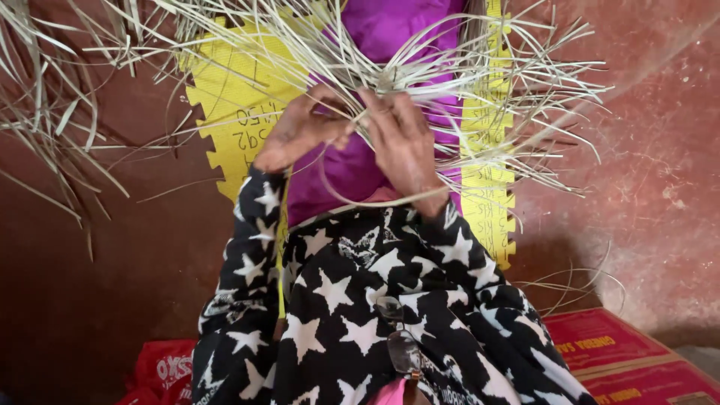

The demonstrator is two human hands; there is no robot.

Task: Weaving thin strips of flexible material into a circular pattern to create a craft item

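One view only: head cam worn by the person, looking steeply down over their black star-print top at close range. Faces the hands w/ pale dry straw strips, yellow zigzag-edged mat and red-brown floor beyond.

The left hand and right hand meet side by side at the centre of the splayed strips; a cloth on a mat lies beyond them; a box sits at lower right; a bag at lower left; glasses hang on the chest.
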